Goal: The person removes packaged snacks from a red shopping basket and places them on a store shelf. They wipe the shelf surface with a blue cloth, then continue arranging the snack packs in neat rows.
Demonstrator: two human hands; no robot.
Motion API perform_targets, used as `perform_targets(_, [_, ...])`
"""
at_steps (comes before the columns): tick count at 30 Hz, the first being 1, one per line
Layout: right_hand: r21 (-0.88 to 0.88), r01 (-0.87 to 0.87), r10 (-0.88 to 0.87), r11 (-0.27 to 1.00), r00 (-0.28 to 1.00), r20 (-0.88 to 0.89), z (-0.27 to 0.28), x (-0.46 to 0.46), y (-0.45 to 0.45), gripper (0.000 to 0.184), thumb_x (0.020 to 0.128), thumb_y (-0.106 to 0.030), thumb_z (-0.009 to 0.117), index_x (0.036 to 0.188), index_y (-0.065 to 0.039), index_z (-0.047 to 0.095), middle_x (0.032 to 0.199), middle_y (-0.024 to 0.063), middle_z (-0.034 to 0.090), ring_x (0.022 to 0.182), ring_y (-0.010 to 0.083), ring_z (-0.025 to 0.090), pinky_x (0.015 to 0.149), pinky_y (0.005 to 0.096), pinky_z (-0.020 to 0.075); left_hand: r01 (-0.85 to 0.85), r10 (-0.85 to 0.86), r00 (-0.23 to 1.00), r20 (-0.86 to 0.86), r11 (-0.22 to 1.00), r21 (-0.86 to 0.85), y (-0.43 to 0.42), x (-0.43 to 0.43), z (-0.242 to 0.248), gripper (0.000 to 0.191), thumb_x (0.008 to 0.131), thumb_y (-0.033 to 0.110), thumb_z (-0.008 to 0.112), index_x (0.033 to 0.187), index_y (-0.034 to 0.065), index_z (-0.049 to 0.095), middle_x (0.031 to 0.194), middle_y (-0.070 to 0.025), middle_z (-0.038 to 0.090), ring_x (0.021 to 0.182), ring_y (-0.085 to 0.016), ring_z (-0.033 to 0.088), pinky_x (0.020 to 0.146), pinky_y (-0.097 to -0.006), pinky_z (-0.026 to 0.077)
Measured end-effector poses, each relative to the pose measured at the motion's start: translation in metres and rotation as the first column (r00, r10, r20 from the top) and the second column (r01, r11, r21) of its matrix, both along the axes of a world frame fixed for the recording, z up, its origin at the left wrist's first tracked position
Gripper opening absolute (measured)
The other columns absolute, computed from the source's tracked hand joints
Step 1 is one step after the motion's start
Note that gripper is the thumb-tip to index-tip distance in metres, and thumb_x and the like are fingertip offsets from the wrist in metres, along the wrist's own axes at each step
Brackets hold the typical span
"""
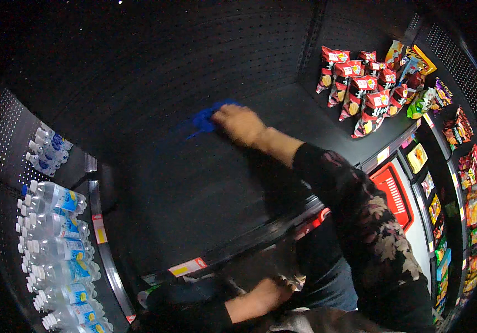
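Observation:
A blue cloth [207, 118] lies under the fingers of my right hand [240, 125], which grips it against the black metal shelf [180, 195]. The cloth is blurred, and part of it is hidden by the hand. My left hand [263, 295] is low in the view, near my body and just outside the shelf's front edge, with its fingers bent near a patterned fabric; whether it holds anything cannot be told. Red bags of chips [363, 87] stand in rows on the far right part of the same shelf.
Clear plastic bottles [63, 233] stand on the left shelf, with smaller bottles [49, 150] behind. A price tag [187, 267] is on the front edge. A red shopping basket [392, 195] is at the right, beside shelves of packaged snacks [469, 166]. Perforated back panels rise behind the shelves.

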State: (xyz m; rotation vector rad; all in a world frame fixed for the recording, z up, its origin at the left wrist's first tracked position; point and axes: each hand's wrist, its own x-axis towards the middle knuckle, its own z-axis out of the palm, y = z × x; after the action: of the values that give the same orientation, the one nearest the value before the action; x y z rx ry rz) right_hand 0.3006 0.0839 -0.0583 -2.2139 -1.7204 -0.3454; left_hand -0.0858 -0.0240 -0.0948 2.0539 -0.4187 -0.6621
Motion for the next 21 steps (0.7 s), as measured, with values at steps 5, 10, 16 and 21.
perform_targets(5, [0.034, 0.308, -0.307, 0.951, 0.952, -0.008, -0.005, 0.077, -0.076, 0.034, 0.089, -0.011, 0.06, 0.123, -0.01, 0.058, 0.113, 0.0136, 0.059, 0.106, 0.0367, 0.063, 0.086, 0.0477, 0.0553, -0.01, 0.03, 0.943, 0.332, 0.998, -0.061, 0.004, -0.009, -0.015, 0.022, 0.093, 0.015, 0.055, 0.106, 0.0017, 0.067, 0.09, -0.0199, 0.069, 0.087, -0.038, 0.067, 0.075, -0.0488, 0.052])
perform_targets(10, [-0.004, 0.478, -0.478, 0.878, 0.878, 0.036, -0.005, 0.116, -0.113, 0.036, 0.093, -0.011, 0.054, 0.128, -0.012, 0.057, 0.117, 0.015, 0.06, 0.109, 0.0373, 0.062, 0.088, 0.0473, 0.0553, 0.154, -0.181, 0.937, 0.299, 0.982, 0.114, 0.002, -0.009, -0.014, 0.023, 0.092, 0.015, 0.055, 0.107, 0.0016, 0.067, 0.091, -0.0184, 0.068, 0.088, -0.036, 0.067, 0.077, -0.0467, 0.051])
perform_targets(16, [-0.122, 0.63, -0.624, 0.767, 0.776, 0.089, -0.003, 0.082, -0.12, 0.043, 0.092, -0.009, 0.055, 0.134, -0.013, 0.06, 0.126, 0.014, 0.062, 0.117, 0.0347, 0.06, 0.094, 0.0433, 0.0544, 0.204, -0.29, 0.916, 0.277, 0.932, 0.301, -0.006, 0.001, 0.003, 0.027, 0.09, 0.012, 0.055, 0.111, -0.0004, 0.066, 0.097, -0.0162, 0.069, 0.091, -0.033, 0.067, 0.076, -0.0451, 0.052])
perform_targets(21, [-0.225, 0.552, -0.527, 0.803, 0.834, 0.167, 0.002, 0.001, -0.093, 0.037, 0.088, -0.012, 0.059, 0.125, -0.013, 0.066, 0.124, 0.0117, 0.063, 0.117, 0.032, 0.06, 0.089, 0.0412, 0.0563, 0.188, -0.262, 0.883, 0.39, 0.958, 0.219, -0.013, -0.006, -0.008, 0.018, 0.096, 0.015, 0.053, 0.102, 0.0018, 0.063, 0.092, -0.0199, 0.067, 0.081, -0.039, 0.066, 0.068, -0.0519, 0.054])
